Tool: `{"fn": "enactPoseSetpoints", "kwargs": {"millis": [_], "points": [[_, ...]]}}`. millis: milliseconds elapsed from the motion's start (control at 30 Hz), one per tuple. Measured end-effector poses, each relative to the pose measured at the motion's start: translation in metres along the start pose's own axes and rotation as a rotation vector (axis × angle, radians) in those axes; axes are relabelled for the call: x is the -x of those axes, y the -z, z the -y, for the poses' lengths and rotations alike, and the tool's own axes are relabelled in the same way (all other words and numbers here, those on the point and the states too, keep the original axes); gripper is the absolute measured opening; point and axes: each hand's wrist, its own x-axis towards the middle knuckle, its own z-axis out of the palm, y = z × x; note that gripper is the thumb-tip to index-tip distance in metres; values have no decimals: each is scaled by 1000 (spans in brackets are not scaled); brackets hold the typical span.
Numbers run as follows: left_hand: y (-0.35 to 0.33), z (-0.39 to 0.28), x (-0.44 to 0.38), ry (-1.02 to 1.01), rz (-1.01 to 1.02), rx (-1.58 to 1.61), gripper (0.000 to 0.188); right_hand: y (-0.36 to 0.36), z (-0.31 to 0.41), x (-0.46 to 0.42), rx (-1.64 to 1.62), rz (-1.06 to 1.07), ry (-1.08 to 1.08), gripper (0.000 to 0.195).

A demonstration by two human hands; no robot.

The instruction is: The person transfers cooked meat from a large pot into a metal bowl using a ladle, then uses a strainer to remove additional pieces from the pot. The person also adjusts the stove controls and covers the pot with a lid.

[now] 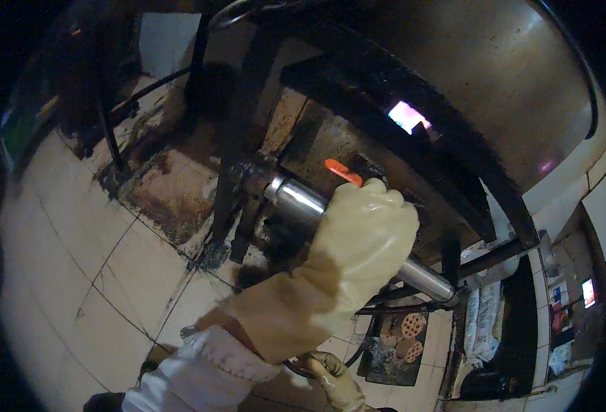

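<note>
My left hand [367,247], in a pale rubber glove with a tan cuff, reaches across a shiny steel tube [300,200] and covers its middle. Its curled fingers close at the inner end of an orange lever handle [341,171], whose free end sticks out past them; the rest of the grip is hidden. Lower down, my right hand [334,383], in a stained pale glove, has its fingers curled round a black hose [299,368]. The hose loops past that hand towards the dark frame.
A dark metal frame [251,92] and a large sheet-metal panel [509,87] stand above. Perforated round briquettes [413,325] lie on a dark board [390,373] on the tiled floor [123,278]. White printed bags [483,327] lie at right.
</note>
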Motion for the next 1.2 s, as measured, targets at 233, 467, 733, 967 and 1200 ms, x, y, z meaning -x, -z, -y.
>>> {"fn": "enactPoseSetpoints", "kwargs": {"millis": [233, 467, 733, 967, 1200], "points": [[-12, 0, 4, 16, 2, -15, 10, -6, 5, -10, 95, -25, -176, 32], [-8, 2, 2, 4, 9, 31, 13, -10, 6, -14, 128, -16, -193, 33], [-12, 1, 2, 6, 2, 38, 18, -8, 7, -15, 177, 23, -138, 34], [-5, 5, 0, -5, 26, 20, 20, -14, 19, -14, 138, 37, -206, 30], [-4, -4, -1, 29, 120, 14, 7, -11, 20, -12, 212, -25, -191, 34]]}}
